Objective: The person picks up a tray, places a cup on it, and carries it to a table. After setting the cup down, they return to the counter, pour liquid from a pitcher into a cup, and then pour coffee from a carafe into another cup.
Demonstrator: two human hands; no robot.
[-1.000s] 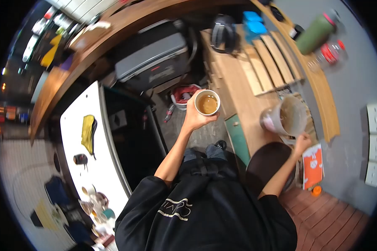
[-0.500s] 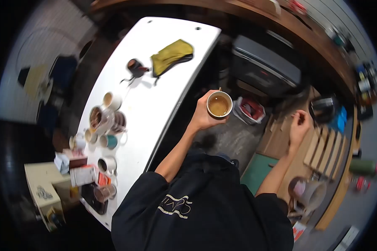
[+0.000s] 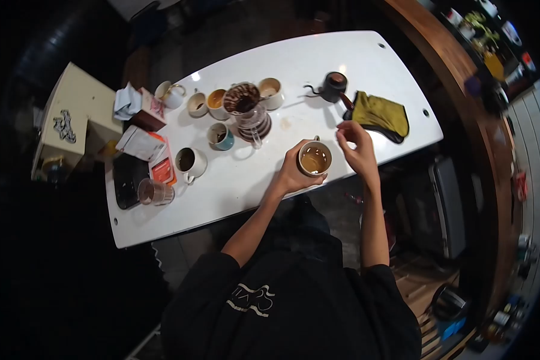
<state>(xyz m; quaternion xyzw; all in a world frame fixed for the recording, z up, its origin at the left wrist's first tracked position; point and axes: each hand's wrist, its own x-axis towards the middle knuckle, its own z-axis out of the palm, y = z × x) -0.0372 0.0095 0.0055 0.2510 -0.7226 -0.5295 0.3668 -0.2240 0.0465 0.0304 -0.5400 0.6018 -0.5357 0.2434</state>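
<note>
My left hand (image 3: 294,172) is wrapped round a cup (image 3: 315,159) of light brown liquid, held upright over the near edge of the white table (image 3: 252,198). Just right of the cup, my right hand (image 3: 360,151) hovers with loosely curled fingers; I see nothing in it. Beyond that hand lie a yellow-green cloth (image 3: 381,115) and a black gooseneck kettle (image 3: 333,87). To the left, a dripper with dark grounds (image 3: 242,99) sits on a glass server (image 3: 253,124).
Several mugs stand around the server, among them a teal one (image 3: 221,137) and a white one (image 3: 190,163). A clear glass (image 3: 156,192), a black tray (image 3: 126,180) and packets (image 3: 143,144) occupy the left end. A grey case (image 3: 447,207) is at the right.
My view has turned left to face the table. The cup in my left hand is now over the table's near edge, and my right hand has come from the wooden shelf to beside the cup.
</note>
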